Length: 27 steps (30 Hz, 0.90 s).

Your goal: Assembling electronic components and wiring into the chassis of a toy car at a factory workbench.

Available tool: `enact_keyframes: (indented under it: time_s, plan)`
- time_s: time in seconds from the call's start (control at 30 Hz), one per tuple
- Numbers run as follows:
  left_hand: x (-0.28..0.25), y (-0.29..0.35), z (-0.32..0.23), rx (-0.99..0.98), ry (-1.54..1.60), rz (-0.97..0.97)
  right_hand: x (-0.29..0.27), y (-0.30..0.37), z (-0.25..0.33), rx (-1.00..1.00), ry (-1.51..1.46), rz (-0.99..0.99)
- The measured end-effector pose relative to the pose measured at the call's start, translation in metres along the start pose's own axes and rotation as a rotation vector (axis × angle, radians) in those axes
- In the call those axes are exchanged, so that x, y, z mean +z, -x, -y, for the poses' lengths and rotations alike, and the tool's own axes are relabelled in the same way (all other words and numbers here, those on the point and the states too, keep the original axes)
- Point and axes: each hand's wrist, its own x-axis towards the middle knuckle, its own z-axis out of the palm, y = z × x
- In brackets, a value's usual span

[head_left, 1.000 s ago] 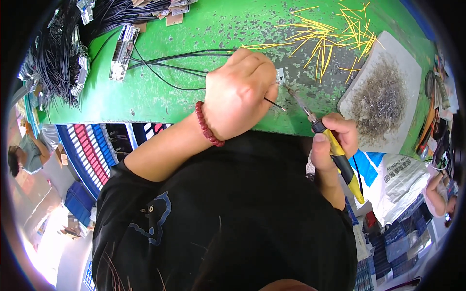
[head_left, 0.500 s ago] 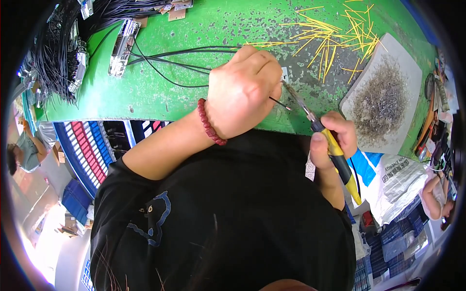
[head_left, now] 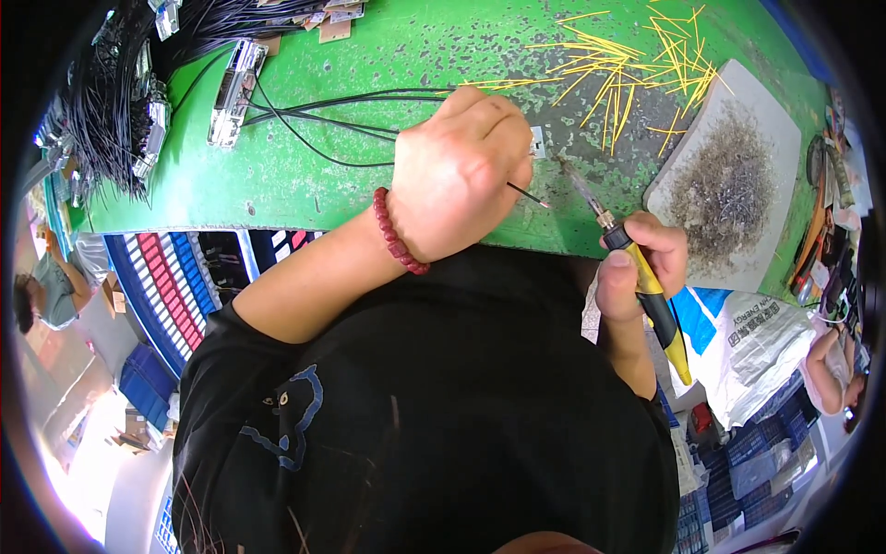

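Note:
My left hand [head_left: 461, 171], with a dark red bead bracelet on its wrist, is closed around black wires [head_left: 341, 128] over the green bench. A stripped wire end [head_left: 533, 197] sticks out below its fingers. These wires run left to a silvery metal housing [head_left: 237, 92]. My right hand [head_left: 643, 263] grips a yellow and black soldering iron [head_left: 653, 305], its tip pointing up and left, a little apart from my left hand. Just beyond my left fingers lies a small whitish piece [head_left: 538, 141], partly hidden.
Yellow thin tubes [head_left: 609, 69] are scattered at the far right of the green bench [head_left: 314, 194]. A grey board [head_left: 775, 138] covered with dark debris lies at right. Bundled black cables with metal housings [head_left: 106, 111] crowd the left. Two other people are visible at the far edges.
My right hand has drawn the soldering iron slightly right and down, so its tip is now apart from my left fingers. My left hand has barely shifted.

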Motion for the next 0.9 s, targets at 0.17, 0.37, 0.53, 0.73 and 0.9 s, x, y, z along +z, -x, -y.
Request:
enact_keyframes:
  time_s: [0.17,0.37,0.53,0.73,0.9]
  plan:
    - [-0.002,-0.001,-0.001,-0.012,0.003,0.005,0.001,0.0,0.001,0.022,-0.019,-0.018]
    - [-0.006,-0.003,-0.001,-0.016,0.017,0.049,0.001,-0.002,0.005,0.075,-0.041,-0.002]
    - [-0.011,-0.005,0.003,0.0,0.085,0.087,0.0,-0.004,0.004,0.064,-0.054,0.007]
    - [-0.014,-0.01,0.002,0.001,0.068,0.17,-0.002,-0.007,0.008,0.095,-0.065,0.023]
    - [-0.018,-0.018,-0.001,-0.019,0.015,0.246,-0.004,-0.01,0.01,0.123,-0.029,0.067]
